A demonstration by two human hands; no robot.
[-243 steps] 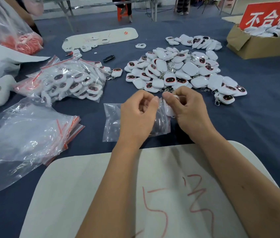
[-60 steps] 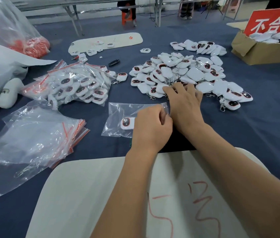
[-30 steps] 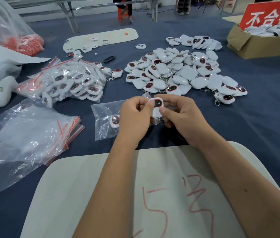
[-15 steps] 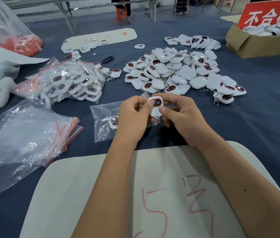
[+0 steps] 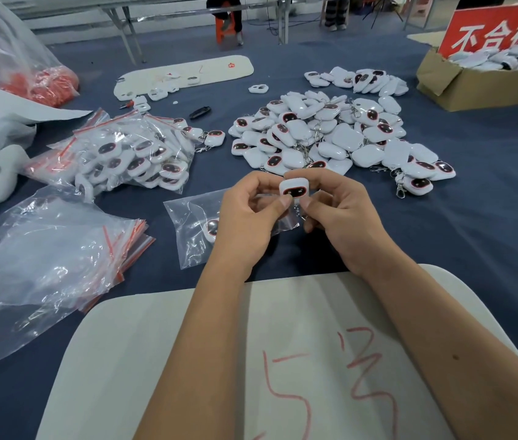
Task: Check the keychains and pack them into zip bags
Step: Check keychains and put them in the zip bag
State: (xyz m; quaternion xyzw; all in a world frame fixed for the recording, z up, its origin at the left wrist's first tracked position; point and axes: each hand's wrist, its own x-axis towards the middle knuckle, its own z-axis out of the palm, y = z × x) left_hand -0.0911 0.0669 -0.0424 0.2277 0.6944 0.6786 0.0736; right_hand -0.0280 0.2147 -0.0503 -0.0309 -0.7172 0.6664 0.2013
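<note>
Both hands hold one white keychain with a dark red-rimmed face, raised above the blue table. My left hand pinches its left side between thumb and fingers; my right hand pinches its right side. Under my left hand lies a clear zip bag with one keychain inside, partly hidden. A large loose pile of keychains lies just beyond my hands.
A heap of filled zip bags sits at the left, and a stack of empty zip bags nearer left. A cardboard box with a red sign stands far right. A white board with red marks lies under my forearms.
Two seconds ago my right hand reached into the pile; it has brought a keychain back. Over the last second both hands keep holding it in front of me, barely moving.
</note>
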